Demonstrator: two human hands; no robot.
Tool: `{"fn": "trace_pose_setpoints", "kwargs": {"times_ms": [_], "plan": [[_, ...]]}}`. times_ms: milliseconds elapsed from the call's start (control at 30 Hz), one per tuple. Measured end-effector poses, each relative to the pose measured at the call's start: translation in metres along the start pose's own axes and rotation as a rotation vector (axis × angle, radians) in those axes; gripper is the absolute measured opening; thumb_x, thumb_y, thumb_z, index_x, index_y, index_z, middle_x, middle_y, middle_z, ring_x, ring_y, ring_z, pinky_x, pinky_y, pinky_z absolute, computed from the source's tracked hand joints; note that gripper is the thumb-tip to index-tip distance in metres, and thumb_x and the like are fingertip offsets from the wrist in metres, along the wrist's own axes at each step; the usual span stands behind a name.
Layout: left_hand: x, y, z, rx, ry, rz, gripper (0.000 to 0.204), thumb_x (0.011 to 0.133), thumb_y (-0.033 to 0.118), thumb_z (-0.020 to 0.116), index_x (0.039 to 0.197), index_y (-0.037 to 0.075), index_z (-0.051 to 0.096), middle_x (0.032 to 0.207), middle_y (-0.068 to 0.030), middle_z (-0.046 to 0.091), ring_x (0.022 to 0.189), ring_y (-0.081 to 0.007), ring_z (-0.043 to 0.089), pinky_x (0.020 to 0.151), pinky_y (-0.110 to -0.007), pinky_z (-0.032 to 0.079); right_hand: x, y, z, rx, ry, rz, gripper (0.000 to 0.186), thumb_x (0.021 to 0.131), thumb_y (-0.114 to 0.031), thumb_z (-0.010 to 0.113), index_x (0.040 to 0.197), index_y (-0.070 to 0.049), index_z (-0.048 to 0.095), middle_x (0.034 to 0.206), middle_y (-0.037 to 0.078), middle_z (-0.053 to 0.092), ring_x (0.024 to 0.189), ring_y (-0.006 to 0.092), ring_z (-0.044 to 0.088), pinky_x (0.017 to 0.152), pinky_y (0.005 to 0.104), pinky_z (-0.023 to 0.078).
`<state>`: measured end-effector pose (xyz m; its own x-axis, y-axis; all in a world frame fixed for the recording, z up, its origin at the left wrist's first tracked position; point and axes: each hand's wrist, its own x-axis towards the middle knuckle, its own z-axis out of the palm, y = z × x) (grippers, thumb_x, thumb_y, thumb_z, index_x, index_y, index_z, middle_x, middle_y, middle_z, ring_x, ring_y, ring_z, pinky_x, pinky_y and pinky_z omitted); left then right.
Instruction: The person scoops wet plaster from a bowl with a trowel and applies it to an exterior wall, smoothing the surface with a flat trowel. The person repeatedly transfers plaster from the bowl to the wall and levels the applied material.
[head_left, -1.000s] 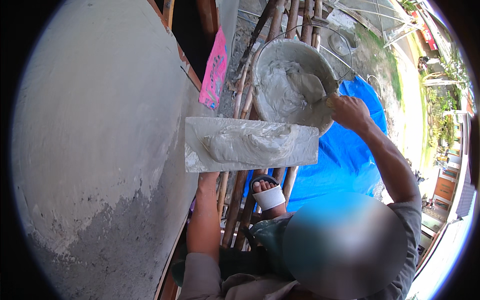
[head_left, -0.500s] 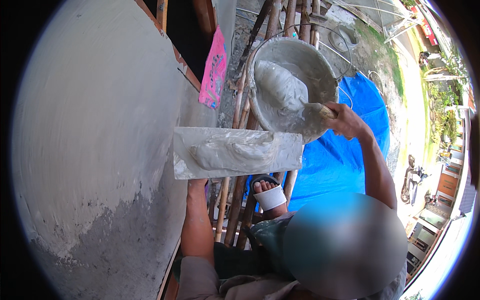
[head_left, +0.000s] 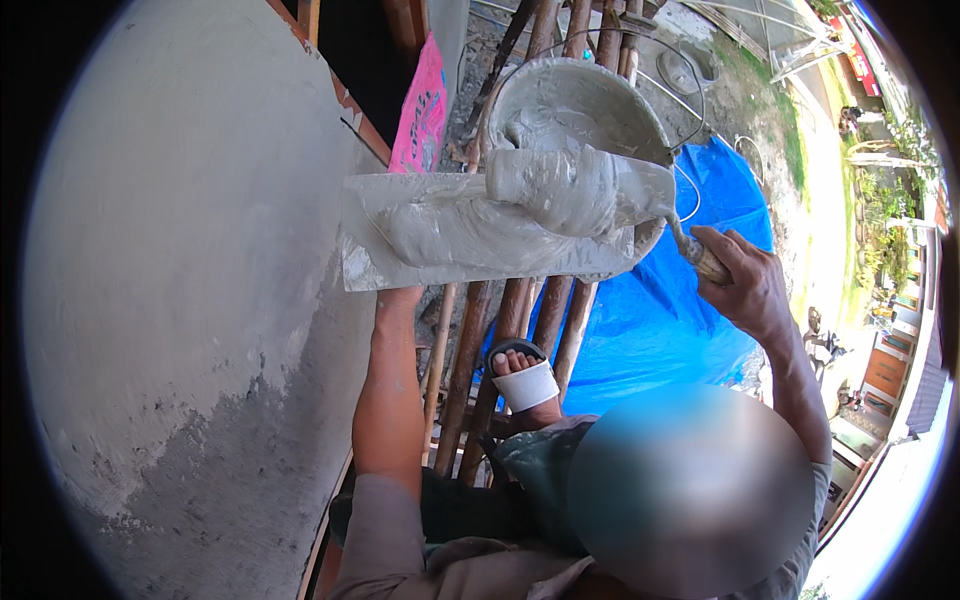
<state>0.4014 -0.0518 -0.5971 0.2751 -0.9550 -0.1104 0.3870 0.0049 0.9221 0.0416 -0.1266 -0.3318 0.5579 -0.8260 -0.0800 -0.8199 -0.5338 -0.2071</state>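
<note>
My left hand (head_left: 400, 297) supports a long rectangular plasterer's hawk (head_left: 362, 270) from beneath; the board hides its fingers. Wet grey mortar (head_left: 450, 235) lies along the board's top. My right hand (head_left: 745, 280) is closed round the wooden handle of a trowel (head_left: 645, 190). A thick lump of mortar (head_left: 560, 185) covers the trowel's blade, which is over the right part of the hawk. Just beyond is a mortar-smeared bucket (head_left: 640, 115) with wet mortar inside, its near side partly hidden by trowel and hawk.
A partly plastered wall (head_left: 190, 250) runs along my left. Under me are wooden poles (head_left: 465, 390), with my sandalled foot (head_left: 525, 375) on them. A pink sack (head_left: 420, 110) hangs by the wall opening. A blue tarp (head_left: 640, 340) lies below right.
The trowel has come up out of the bucket with mortar on it and moved over the hawk. My left hand has raised the hawk away from me, toward the bucket.
</note>
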Motion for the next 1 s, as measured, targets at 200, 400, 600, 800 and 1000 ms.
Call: {"fn": "trace_pose_setpoints", "kwargs": {"times_ms": [200,400,600,800,1000], "plan": [[-0.009,-0.016,0.014,-0.177,0.031,-0.058,0.069,0.089,0.034,0.065,0.144,0.012,0.029,0.138,-0.0070,0.042,0.125,-0.0209,0.043,0.106,-0.040,0.037,-0.010,-0.005,0.013,-0.044,0.126,-0.073,0.058,0.059,-0.004,0.074,0.116,-0.010,0.061,0.079,0.007,0.061,0.065,0.0257,0.061,0.058,0.0369,0.049],[-0.034,-0.041,-0.007,-0.268,0.119,-0.014,0.064,0.090,0.036,0.062,0.142,0.013,0.032,0.136,-0.0069,0.045,0.123,-0.0221,0.046,0.105,-0.041,0.040,-0.029,0.006,0.030,0.320,0.164,0.339,0.046,0.076,-0.004,0.067,0.120,0.000,0.057,0.091,0.011,0.063,0.075,0.0149,0.059,0.068,0.0299,0.049],[-0.086,-0.041,-0.033,-0.182,0.319,0.005,0.060,0.092,0.032,0.059,0.142,0.012,0.032,0.136,-0.0074,0.045,0.124,-0.0225,0.045,0.105,-0.041,0.039,-0.021,0.040,0.054,0.298,0.019,0.470,0.046,0.080,-0.010,0.067,0.123,0.000,0.055,0.087,0.009,0.061,0.068,0.0135,0.055,0.060,0.0298,0.046],[-0.142,-0.039,-0.058,-0.188,0.474,0.007,0.056,0.094,0.029,0.057,0.141,0.012,0.033,0.136,-0.0079,0.045,0.125,-0.0230,0.044,0.106,-0.041,0.039,0.001,-0.002,0.063,-0.290,0.352,-0.165,0.035,0.085,-0.009,0.061,0.119,-0.001,0.058,0.087,0.010,0.059,0.074,0.0146,0.057,0.069,0.0294,0.047],[-0.220,-0.054,-0.088,0.254,0.453,0.053,0.058,0.095,0.026,0.052,0.145,0.007,0.027,0.144,-0.0124,0.038,0.135,-0.0264,0.033,0.113,-0.043,0.027,-0.044,-0.164,0.146,1.008,-0.265,0.106,0.035,0.085,-0.011,0.064,0.117,0.001,0.056,0.094,0.009,0.060,0.083,0.0171,0.060,0.077,0.0309,0.049]]}}
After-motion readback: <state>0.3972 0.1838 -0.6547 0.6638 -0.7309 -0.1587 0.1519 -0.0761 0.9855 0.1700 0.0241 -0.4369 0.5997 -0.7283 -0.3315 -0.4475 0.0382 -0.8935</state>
